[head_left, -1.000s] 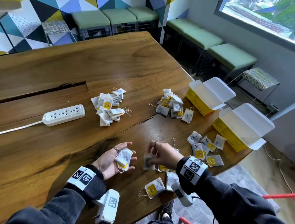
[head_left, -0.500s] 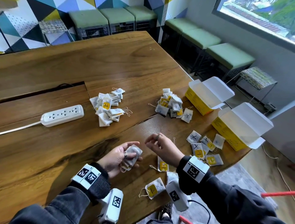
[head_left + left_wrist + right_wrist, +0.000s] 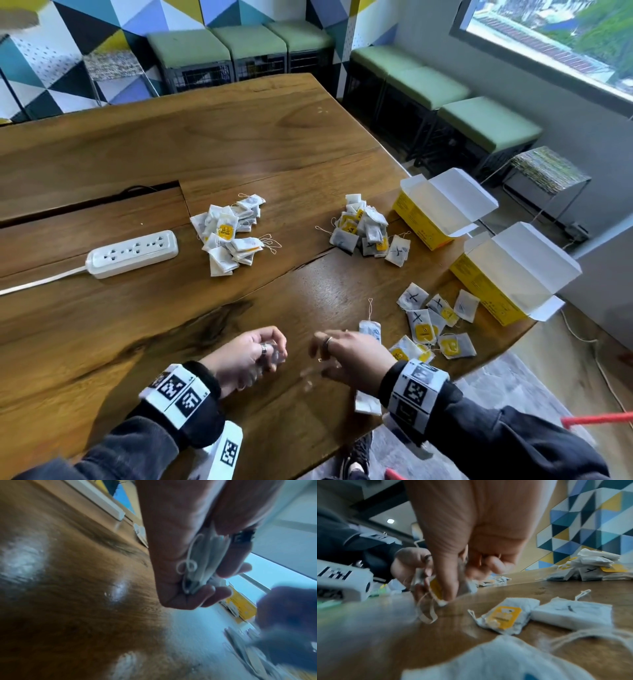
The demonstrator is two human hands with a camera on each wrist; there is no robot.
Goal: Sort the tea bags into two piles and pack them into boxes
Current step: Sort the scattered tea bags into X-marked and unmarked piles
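Note:
My left hand (image 3: pixel 270 353) grips a small stack of white tea bags (image 3: pixel 204 561), fingers curled round them, strings looping out. Just to its right, my right hand (image 3: pixel 318 366) is low over the table and blurred. In the right wrist view its thumb and fingers (image 3: pixel 447 596) pinch a tea bag with a yellow tag (image 3: pixel 436 588) whose corner touches the wood. Two sorted piles lie farther back: a left pile (image 3: pixel 233 236) and a right pile (image 3: pixel 363 229). Several loose tea bags (image 3: pixel 435 322) lie at the right. Two open yellow boxes (image 3: pixel 421 219) (image 3: pixel 486 291) stand beyond them.
A white power strip (image 3: pixel 133 253) with its cord lies at the left, next to the left pile. The wooden table's (image 3: pixel 171 325) front edge runs just under my wrists, with one tea bag (image 3: pixel 368 404) close to it. Green stools line the far wall and window side.
My left hand has closed round its tea bags and turned palm inward. My right hand has dropped to the table and pinched the yellow-tagged bag that lay in front of it.

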